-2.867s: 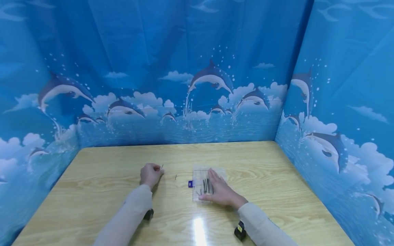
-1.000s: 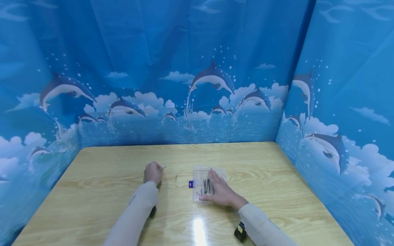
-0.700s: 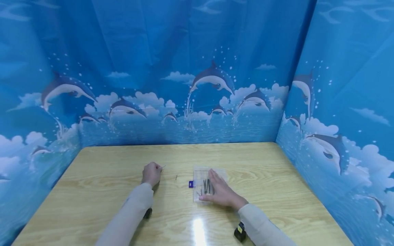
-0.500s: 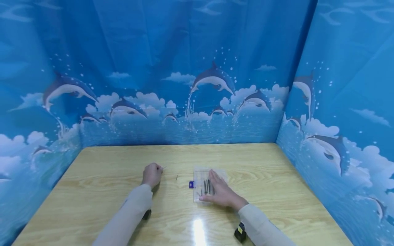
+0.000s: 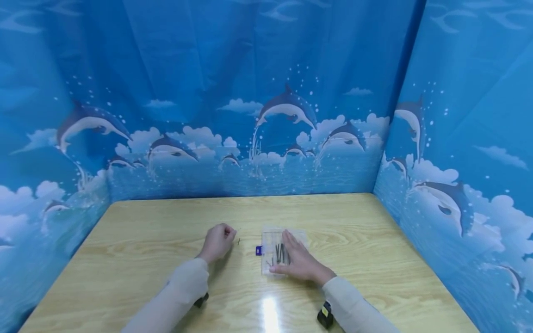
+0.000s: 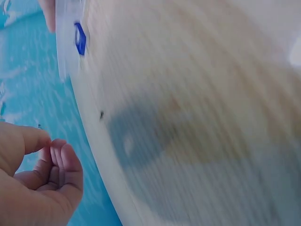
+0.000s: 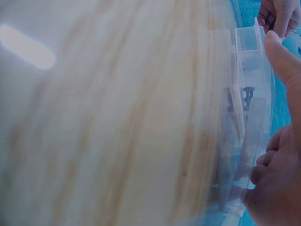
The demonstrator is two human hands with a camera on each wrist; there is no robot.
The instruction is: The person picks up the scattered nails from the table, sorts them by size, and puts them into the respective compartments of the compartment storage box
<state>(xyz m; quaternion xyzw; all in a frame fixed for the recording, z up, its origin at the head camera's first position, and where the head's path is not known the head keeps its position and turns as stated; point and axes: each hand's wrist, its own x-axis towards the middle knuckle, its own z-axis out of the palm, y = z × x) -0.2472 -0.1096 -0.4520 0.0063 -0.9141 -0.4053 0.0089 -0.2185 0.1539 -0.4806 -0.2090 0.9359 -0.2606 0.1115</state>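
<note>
A clear plastic compartment box (image 5: 269,237) lies on the table, with a blue latch (image 5: 259,250) on its left side. Several dark, screw-like pieces (image 5: 279,253) show inside it. My right hand (image 5: 300,261) rests across the box, fingers spread and thumb along its near part; the right wrist view has the box wall (image 7: 254,66) beside the thumb. Left of the box, my left hand (image 5: 218,241) pinches a small, thin, nail-like piece between thumb and forefinger; its dark tip (image 6: 39,126) shows past the fingers. A similar thin piece (image 5: 239,241) lies loose between hand and box.
The wood-grain table (image 5: 333,222) has a glossy light reflection (image 5: 270,314) near the front. Blue dolphin-print curtains (image 5: 200,92) stand at its back and sides. A dark device is strapped at each wrist.
My left hand has moved right with the pinched piece, closer to the loose thin piece and the box. My right hand has stayed on the box.
</note>
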